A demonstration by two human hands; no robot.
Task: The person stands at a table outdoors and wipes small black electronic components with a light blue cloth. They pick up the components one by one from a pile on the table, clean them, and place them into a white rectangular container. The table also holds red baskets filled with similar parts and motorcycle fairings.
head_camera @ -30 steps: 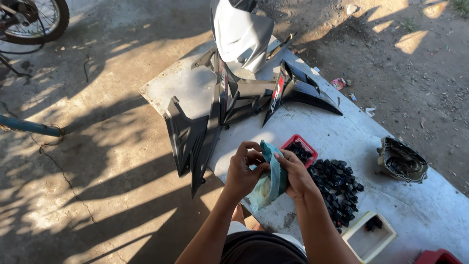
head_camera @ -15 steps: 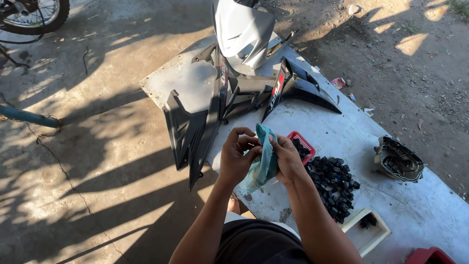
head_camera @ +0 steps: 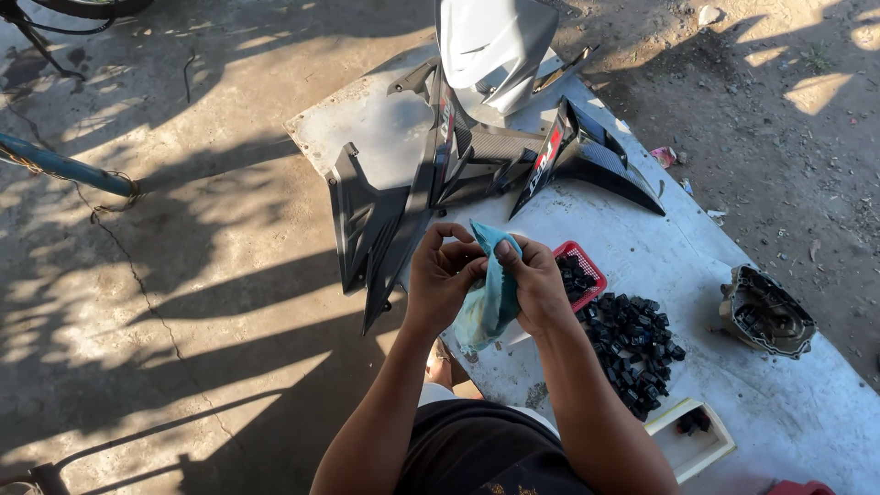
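The fingers of both hands are pinched shut on the top edge of a teal cloth bag (head_camera: 490, 293), the left hand (head_camera: 440, 280) and the right hand (head_camera: 536, 284) meeting almost knuckle to knuckle above the near edge of the white table (head_camera: 807, 412). Against the earlier views the bag has been drawn up and bunched — half a second ago it hung longer and flatter between the hands, and now its mouth is gathered tight between the fingertips, so the work on the bag's opening looks closer to a pull or a twist than to mere holding. The view has also swung a little, which brings the hands closer to the centre of the picture. Just beside the right wrist lies a heap of small black parts (head_camera: 632, 348), touching a red tray (head_camera: 577, 270) that holds more of them; a white tray (head_camera: 692, 440) with a few black pieces sits nearer the person, at the table's edge. Farther right rests a round dark engine cover (head_camera: 765, 312), well apart from the hands. Beyond the bag — and crowding the table's far half — lie black fairing panels (head_camera: 385, 211) and a grey body panel (head_camera: 495, 50), leaving little bare table near the hands.
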